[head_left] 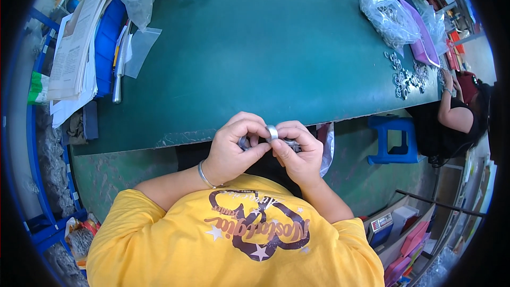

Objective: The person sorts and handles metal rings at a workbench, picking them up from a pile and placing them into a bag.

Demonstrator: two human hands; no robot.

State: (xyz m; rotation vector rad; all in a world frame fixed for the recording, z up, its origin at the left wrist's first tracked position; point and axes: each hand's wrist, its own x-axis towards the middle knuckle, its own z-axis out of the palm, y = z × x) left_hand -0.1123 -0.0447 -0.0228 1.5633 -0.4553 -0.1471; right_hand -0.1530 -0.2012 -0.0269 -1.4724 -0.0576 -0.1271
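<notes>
A silvery metal ring (272,132) is pinched between both my hands, just off the table's near edge. My left hand (234,146) grips its left side with thumb and forefinger, and more grey metal pieces (244,143) show inside its curled fingers. From the other side my right hand (302,151) closes on the same ring. Further small metal pieces (292,145) are tucked in that hand, partly hidden by its fingers.
On the green table (239,64), loose metal rings (406,81) lie at the right, near a filled plastic bag (388,18) and a purple tray (425,48). Papers (77,48) and a blue holder (106,48) stand left. A co-worker (457,117) sits beyond a blue stool (393,139).
</notes>
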